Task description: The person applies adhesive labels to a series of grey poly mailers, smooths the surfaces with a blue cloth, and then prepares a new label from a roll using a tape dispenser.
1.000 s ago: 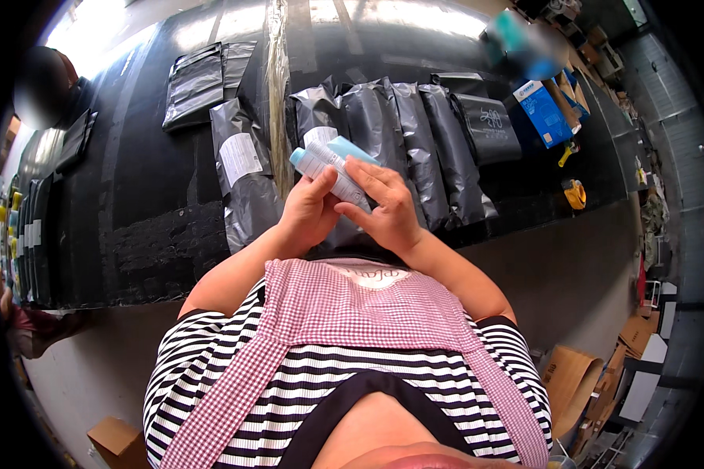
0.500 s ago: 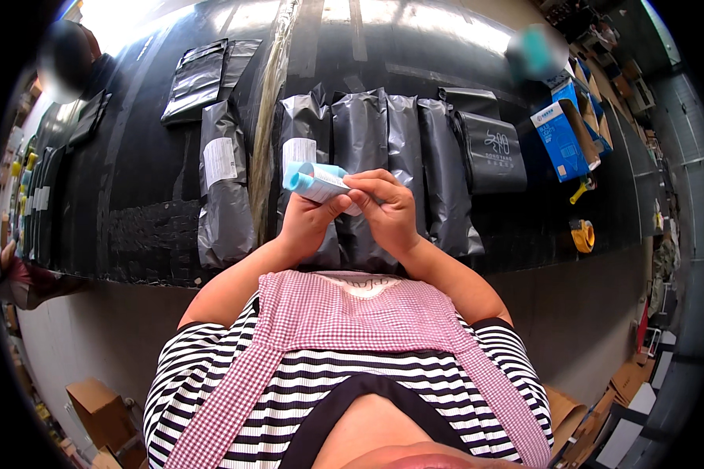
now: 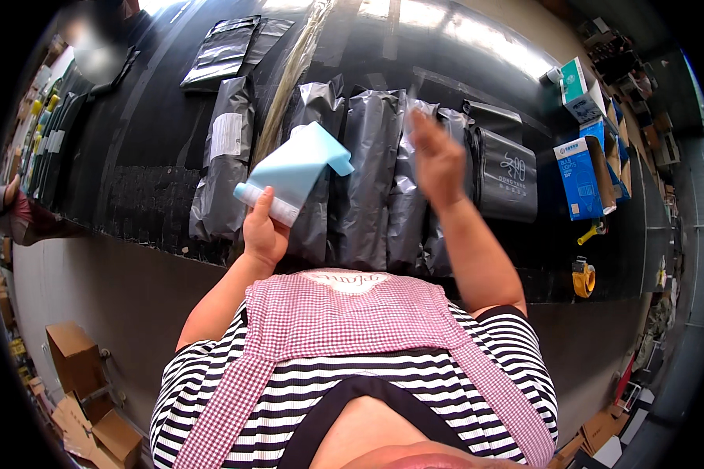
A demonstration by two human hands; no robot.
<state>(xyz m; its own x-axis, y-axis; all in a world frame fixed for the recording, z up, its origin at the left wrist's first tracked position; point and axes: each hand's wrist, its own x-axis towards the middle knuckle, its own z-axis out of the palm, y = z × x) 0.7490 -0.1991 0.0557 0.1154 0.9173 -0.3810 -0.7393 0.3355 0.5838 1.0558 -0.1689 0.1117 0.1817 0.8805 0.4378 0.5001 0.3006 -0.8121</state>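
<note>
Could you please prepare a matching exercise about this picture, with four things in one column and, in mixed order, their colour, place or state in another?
1. blue sheet
2. right hand
3. tape dispenser
4. apron

A. yellow
B. pink and white checks
C. in the left hand
D. blurred, above the grey bags

Pairs: 1-C; 2-D; 3-A; 4-B
</note>
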